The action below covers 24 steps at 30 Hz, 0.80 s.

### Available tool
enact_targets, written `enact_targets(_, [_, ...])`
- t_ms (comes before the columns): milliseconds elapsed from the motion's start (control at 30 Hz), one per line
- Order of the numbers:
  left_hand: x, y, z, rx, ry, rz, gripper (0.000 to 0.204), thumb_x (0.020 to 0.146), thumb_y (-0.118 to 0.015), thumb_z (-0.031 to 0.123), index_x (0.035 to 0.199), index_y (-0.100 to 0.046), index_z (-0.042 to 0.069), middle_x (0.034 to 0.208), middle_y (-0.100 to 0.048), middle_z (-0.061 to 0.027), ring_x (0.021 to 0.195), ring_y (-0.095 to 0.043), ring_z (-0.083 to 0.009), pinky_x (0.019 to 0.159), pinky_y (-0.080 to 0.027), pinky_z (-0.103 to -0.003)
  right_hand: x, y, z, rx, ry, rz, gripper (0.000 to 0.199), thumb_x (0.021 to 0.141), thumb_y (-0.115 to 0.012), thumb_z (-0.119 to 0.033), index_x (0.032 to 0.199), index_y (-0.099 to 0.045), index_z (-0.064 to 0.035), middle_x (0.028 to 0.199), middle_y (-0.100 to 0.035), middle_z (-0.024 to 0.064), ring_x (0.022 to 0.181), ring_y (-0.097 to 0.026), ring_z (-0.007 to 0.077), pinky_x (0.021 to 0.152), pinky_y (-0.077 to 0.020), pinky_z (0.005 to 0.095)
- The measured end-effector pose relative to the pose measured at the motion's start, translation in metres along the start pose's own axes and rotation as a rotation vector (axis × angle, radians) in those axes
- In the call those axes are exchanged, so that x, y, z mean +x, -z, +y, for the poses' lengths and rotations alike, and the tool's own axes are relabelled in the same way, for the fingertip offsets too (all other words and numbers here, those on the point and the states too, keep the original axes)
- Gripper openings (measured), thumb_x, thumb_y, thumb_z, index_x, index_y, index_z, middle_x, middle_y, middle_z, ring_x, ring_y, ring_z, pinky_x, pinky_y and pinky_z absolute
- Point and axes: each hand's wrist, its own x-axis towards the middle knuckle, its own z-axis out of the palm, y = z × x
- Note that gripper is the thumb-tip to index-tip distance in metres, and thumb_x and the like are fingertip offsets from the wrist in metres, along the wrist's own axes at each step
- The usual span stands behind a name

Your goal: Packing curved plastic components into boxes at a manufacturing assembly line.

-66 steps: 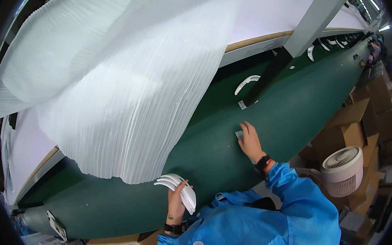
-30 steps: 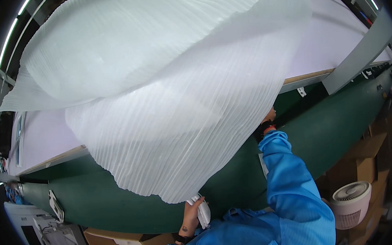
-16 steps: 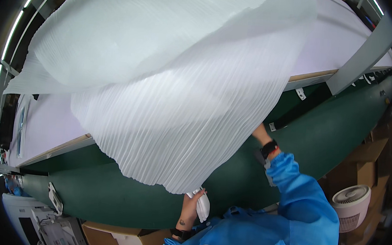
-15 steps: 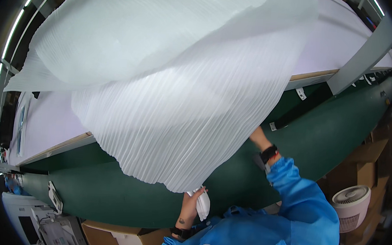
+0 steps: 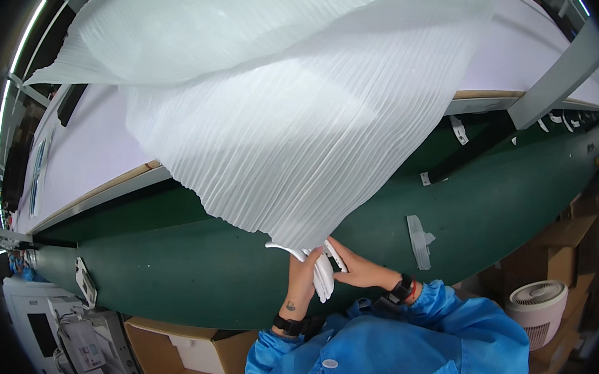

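My left hand (image 5: 299, 282) is closed around a small stack of white plastic parts (image 5: 323, 279) below the tip of a hanging ribbed white packing sheet (image 5: 302, 152). Beside it, my right hand (image 5: 362, 268) grips another slim white plastic part (image 5: 337, 256), close against the stack. A curved white piece (image 5: 285, 250) sticks out to the left at my left fingers. The sheet's lower tip hides some of the fingertips, and I cannot tell whether either hand touches it.
Under the hands runs a green work surface (image 5: 166, 275) with a pale strip-like piece (image 5: 419, 242) on it. The sheet drapes over a raised white shelf (image 5: 105, 151); a grey post (image 5: 561, 77) stands right. An open carton (image 5: 153, 351) and pink-white fan (image 5: 536, 314) are nearby.
My right hand has come back leftward from under the sheet to my left hand, now with a white plastic part. The pale strip it covered shows. The sheet and hands appear higher in view.
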Motion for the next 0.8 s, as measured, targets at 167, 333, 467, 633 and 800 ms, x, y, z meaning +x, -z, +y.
enact_targets(167, [-0.013, 0.002, 0.007, -0.102, 0.080, 0.017, 0.034, 0.087, -0.064, 0.009, 0.115, -0.049, -0.002, 0.104, -0.058, -0.0099, 0.094, -0.059, -0.0184, 0.081, -0.048, -0.031, -0.008, 0.013, -0.016, -0.173, 0.089, -0.259, 0.095, 0.083, -0.069, -0.024, 0.149, -0.003, -0.0019, 0.153, -0.011, 0.0240, 0.142, -0.014, 0.0342, 0.115, -0.0148, 0.0378])
enact_targets(333, [-0.019, 0.015, -0.003, -0.011, -0.025, -0.019, 0.035, 0.085, -0.066, 0.008, 0.114, -0.049, 0.000, 0.102, -0.057, -0.0076, 0.091, -0.058, -0.0164, 0.077, -0.048, -0.030, -0.005, 0.015, -0.003, -0.118, 0.048, -0.321, 0.085, 0.086, -0.067, -0.028, 0.148, -0.014, -0.0043, 0.151, -0.019, 0.0203, 0.140, -0.020, 0.0332, 0.115, -0.0185, 0.0398])
enact_targets(467, [-0.021, 0.025, -0.011, 0.210, -0.103, -0.069, 0.039, 0.085, -0.064, 0.007, 0.120, -0.046, 0.000, 0.105, -0.055, -0.0082, 0.092, -0.057, -0.0165, 0.077, -0.048, -0.029, -0.004, 0.008, -0.007, -0.057, 0.019, -0.278, 0.073, 0.089, -0.064, -0.029, 0.146, -0.025, -0.0048, 0.146, -0.030, 0.0190, 0.135, -0.029, 0.0320, 0.112, -0.0241, 0.0401])
enact_targets(633, [-0.022, 0.022, -0.007, 0.094, -0.076, -0.097, 0.039, 0.082, -0.067, 0.005, 0.115, -0.047, 0.001, 0.100, -0.056, -0.0069, 0.089, -0.057, -0.0149, 0.076, -0.048, -0.028, 0.001, 0.007, 0.001, -0.003, 0.032, -0.209, 0.066, 0.090, -0.062, -0.025, 0.144, -0.029, -0.0046, 0.135, -0.040, 0.0171, 0.126, -0.041, 0.0302, 0.107, -0.0311, 0.0385])
enact_targets(800, [-0.014, 0.022, -0.021, 0.252, -0.118, -0.221, 0.061, 0.076, -0.072, 0.002, 0.128, -0.039, -0.003, 0.118, -0.056, -0.0150, 0.108, -0.057, -0.0208, 0.089, -0.048, -0.031, 0.005, -0.003, 0.021, 0.028, -0.138, 0.001, 0.056, 0.092, -0.060, -0.026, 0.138, -0.038, -0.0013, 0.115, -0.054, 0.0148, 0.100, -0.058, 0.0194, 0.084, -0.0492, 0.0306])
